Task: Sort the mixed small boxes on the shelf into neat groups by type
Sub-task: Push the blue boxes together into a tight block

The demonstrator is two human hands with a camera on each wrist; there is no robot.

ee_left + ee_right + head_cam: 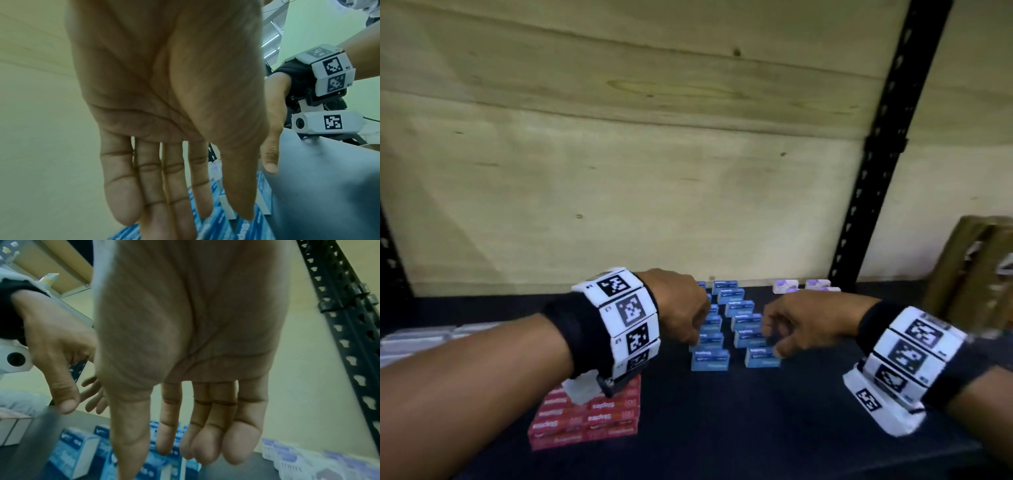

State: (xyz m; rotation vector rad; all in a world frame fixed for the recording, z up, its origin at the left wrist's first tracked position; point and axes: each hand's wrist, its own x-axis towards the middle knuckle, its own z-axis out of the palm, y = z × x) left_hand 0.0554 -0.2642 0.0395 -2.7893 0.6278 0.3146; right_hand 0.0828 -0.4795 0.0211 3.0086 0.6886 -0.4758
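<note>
Blue boxes (729, 329) stand in two rows running front to back at the middle of the dark shelf (756, 411). My left hand (690, 329) hangs at the left side of the left row, fingers straight and pointing down against the boxes. My right hand (777, 339) hangs at the right side of the right row, its thumb at the front box (762, 357). The left wrist view shows my left hand (164, 186) with flat fingers over blue boxes (213, 227). The right wrist view shows my right hand (195, 434) the same way above blue boxes (72, 456). Neither holds anything.
A block of red boxes (589, 418) lies at the front left under my left wrist. Purple-and-white boxes (804, 286) sit at the back right, also purple boxes (292, 459). Pale boxes (410, 339) lie far left. A cardboard carton (969, 267) and black upright (873, 164) stand right.
</note>
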